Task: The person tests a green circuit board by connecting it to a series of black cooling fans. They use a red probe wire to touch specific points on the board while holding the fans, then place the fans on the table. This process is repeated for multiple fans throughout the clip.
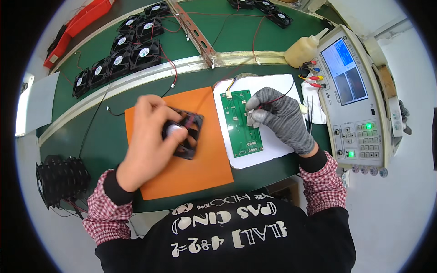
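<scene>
Handling black fan (190, 142), square-framed, pale hub label (172, 129)

One held fan (193, 134), eight fans (119, 62) upper left, one circuit board (240, 133), one orange mat (205, 160)

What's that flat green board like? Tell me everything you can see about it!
The green board is a flat rectangle, hard-looking, dotted with small pale parts. It lies on the white sheet. Coloured wires meet a white connector at its far left corner. The gloved right hand hides part of its right side; contact is unclear.
</scene>
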Demonstrator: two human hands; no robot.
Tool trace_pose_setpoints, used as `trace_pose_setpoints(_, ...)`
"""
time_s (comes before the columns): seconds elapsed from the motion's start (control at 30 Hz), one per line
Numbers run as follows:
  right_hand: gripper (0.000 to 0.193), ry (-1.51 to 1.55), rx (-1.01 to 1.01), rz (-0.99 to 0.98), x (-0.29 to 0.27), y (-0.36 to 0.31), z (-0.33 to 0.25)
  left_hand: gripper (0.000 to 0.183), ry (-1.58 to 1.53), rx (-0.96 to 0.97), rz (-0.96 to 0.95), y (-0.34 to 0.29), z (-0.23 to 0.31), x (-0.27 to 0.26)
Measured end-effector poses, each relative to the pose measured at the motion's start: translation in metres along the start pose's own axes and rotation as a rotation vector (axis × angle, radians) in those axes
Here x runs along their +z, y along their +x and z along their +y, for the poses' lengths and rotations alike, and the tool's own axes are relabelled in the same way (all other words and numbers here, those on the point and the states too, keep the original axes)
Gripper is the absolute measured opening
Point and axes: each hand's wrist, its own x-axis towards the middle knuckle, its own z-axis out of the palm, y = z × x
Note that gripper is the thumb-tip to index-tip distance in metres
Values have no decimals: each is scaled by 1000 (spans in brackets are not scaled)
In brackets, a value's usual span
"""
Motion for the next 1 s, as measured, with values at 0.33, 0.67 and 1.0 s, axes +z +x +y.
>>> trace_pose_setpoints(0.33,15,-652,-287,142,1,10,22,94,-26,145,-234,-1,-3,10)
trace_pose_setpoints(0.67,20,-500,-267,93,-1,15,26,90,227,312,56,-11,18,8)
trace_pose_setpoints(1.0,20,-619,-396,89,-3,11,25,81,-2002,-97,-736,-40,43,-54)
